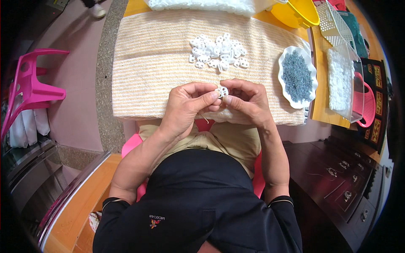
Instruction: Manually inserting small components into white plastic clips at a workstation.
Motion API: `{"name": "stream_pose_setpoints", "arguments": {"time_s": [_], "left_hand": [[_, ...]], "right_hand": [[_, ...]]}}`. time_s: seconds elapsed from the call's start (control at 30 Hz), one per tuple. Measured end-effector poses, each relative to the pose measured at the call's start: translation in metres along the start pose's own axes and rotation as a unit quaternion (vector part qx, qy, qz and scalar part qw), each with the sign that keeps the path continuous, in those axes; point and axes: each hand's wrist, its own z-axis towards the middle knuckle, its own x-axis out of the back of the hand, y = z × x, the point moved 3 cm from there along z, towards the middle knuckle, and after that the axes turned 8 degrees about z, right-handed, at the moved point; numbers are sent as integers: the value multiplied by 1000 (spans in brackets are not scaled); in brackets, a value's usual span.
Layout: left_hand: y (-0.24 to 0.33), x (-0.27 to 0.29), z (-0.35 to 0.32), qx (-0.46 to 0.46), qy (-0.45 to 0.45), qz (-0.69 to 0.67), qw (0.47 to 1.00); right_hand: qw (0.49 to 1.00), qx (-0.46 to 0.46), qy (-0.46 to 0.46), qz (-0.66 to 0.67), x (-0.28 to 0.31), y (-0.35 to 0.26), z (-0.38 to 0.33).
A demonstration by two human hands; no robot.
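Between both hands, just over the near edge of the striped towel [156,63], is a small white plastic piece with holes [224,91]. My left hand [190,103] pinches it from the left with thumb and forefinger. From the right, the thumb and forefinger of my right hand [249,101] close on the same piece. A loose pile of similar white pieces [217,50] lies on the towel beyond my hands. To the right, a white scalloped dish [280,78] holds many small grey-blue parts, perhaps screws, too small to tell.
A clear bin of white pieces [339,80] stands right of the dish, beside a pink basket [369,101]. At the far edge are another tray of white pieces [202,5] and a yellow basin [297,14]. A pink stool [31,84] stands left. Someone's foot [98,11] shows top left.
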Motion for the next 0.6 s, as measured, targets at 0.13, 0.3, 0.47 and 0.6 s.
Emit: {"name": "stream_pose_setpoints", "arguments": {"time_s": [0.13, 0.3, 0.47, 0.6], "left_hand": [[-2, 1, 0, 8, -4, -13, 1000], [-3, 2, 0, 14, -6, -22, 1000], [-3, -2, 0, 12, -21, -40, 999], [-5, 0, 1, 12, -30, -43, 999]], "right_hand": [[1000, 3, -4, 23, 0, 1, 0], [999, 0, -6, 43, -2, 1, 0], [999, 27, -24, 35, -2, -2, 0], [999, 41, -22, 25, -4, -2, 0]]}}
